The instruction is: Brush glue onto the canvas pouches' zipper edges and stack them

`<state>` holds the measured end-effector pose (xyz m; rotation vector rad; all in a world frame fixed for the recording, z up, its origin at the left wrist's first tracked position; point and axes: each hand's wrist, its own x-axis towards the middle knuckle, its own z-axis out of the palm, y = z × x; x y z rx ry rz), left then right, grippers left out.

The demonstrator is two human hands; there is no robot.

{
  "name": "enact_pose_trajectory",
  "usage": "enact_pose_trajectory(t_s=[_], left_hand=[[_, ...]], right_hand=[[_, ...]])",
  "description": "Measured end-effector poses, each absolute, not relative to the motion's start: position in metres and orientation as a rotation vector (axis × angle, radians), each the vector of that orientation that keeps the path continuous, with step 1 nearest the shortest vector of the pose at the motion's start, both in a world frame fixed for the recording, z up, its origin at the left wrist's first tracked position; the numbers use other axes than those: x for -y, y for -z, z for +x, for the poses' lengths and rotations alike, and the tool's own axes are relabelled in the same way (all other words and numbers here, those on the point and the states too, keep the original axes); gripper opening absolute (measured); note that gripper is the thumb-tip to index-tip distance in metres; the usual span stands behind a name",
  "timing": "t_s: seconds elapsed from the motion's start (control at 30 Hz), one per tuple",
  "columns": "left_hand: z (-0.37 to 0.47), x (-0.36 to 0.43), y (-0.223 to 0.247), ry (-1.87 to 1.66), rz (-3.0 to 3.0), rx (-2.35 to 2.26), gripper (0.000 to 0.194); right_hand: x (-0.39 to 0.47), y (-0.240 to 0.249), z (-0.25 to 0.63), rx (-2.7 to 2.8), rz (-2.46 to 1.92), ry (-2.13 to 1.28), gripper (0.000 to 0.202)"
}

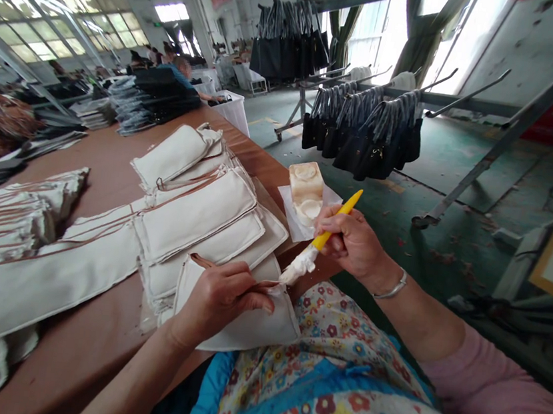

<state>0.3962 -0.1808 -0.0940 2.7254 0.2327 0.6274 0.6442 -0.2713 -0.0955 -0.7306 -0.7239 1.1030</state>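
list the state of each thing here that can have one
Left hand: closed on a pale piece
Right hand: closed around yellow brush
Yellow brush: tilted, bristles coated white
Pale piece: gripped at edge
Other pale pieces: piled, overlapping
Container: on a white sheet
Black bags: hanging close together

- We see the brush (321, 239) yellow-handled, white lower down.
- We find the held piece (251, 330) off-white, brown along its top edge.
- We note the same off-white on the stacked pieces (194, 217), streaked with brown.
- We see a reddish-brown table (106, 152).
- Our apron (335, 389) is flowered in red, orange, yellow and blue on a pale ground, edged in bright blue.
- Our sleeve (491, 388) is plain pink.
- We see black hanging bags (363, 154) and a green floor (377, 206).
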Motion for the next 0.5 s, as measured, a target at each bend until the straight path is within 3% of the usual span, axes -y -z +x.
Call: enact_pose_trajectory(t_s=[0.33, 0.5], left_hand=[[0.395, 0.178, 0.089, -0.574, 2.635, -0.3, 0.027], [0.406, 0.161, 0.036, -0.818, 2.475, -0.272, 0.047]], right_hand=[[0.278, 0.104, 0.623, 0.738, -0.732, -1.161, 0.016], [0.287, 0.086, 0.658, 0.631, -0.672, -1.054, 0.016]])
